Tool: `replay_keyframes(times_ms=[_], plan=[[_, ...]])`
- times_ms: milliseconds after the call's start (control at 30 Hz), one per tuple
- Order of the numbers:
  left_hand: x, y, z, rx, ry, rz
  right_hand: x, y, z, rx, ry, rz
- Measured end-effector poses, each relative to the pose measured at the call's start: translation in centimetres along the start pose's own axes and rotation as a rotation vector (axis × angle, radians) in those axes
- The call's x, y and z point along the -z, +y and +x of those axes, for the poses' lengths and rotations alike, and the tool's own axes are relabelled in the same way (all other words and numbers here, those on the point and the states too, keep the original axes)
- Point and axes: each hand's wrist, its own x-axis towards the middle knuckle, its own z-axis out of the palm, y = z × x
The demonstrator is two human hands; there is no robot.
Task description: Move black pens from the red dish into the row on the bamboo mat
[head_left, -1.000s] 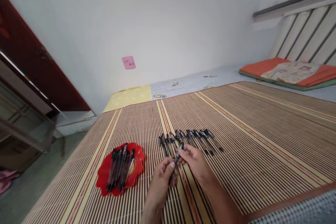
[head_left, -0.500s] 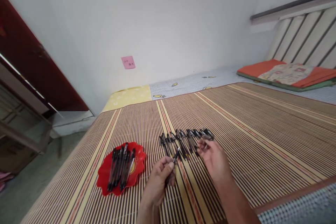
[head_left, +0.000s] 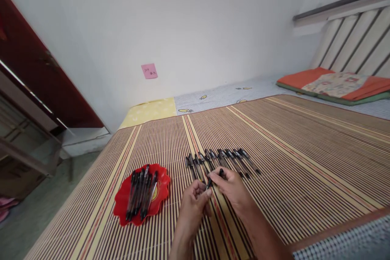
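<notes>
Back from the row of pens (head_left: 222,160), my right hand (head_left: 232,187) meets my left hand (head_left: 195,203); both pinch one pen (head_left: 209,181) above the mat (head_left: 304,150). Light, stiff, slick: I'd grip mid-barrel.

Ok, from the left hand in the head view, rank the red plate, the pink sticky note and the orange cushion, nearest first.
1. Red plate, on the mat beside the left hand, on its left.
2. Pink sticky note, on the wall beyond the mat.
3. Orange cushion, far right by the headboard.
</notes>
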Motion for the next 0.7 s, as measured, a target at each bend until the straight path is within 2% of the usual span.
replay_keyframes(times_ms=[100,267,333,433,500,533,700], plan=[[0.14,0.05,-0.38,0.073,-0.120,-0.056,0.11,-0.25,-0.11,-0.002,-0.046,0.067],[0.30,0.20,-0.67,0.138,-0.227,-0.163,0.00,-0.57,-0.23,-0.075,-0.124,0.207],[0.07,0.27,-0.57,0.123,-0.205,-0.185,-0.07,-0.48,-0.24,-0.094,-0.144,0.229],[-0.34,0.31,-0.26,0.011,-0.047,-0.131,-0.19,-0.23,-0.24,-0.066,-0.088,0.159],[-0.43,0.36,-0.14,-0.040,0.015,-0.078,-0.27,-0.10,-0.26,-0.061,-0.058,0.123],[-0.40,0.41,-0.14,-0.042,0.009,-0.071,-0.30,-0.07,-0.27,-0.071,-0.057,0.130],[-0.12,0.73,-0.50,0.082,-0.181,-0.155,-0.40,0.05,-0.33,-0.144,-0.158,0.273]])
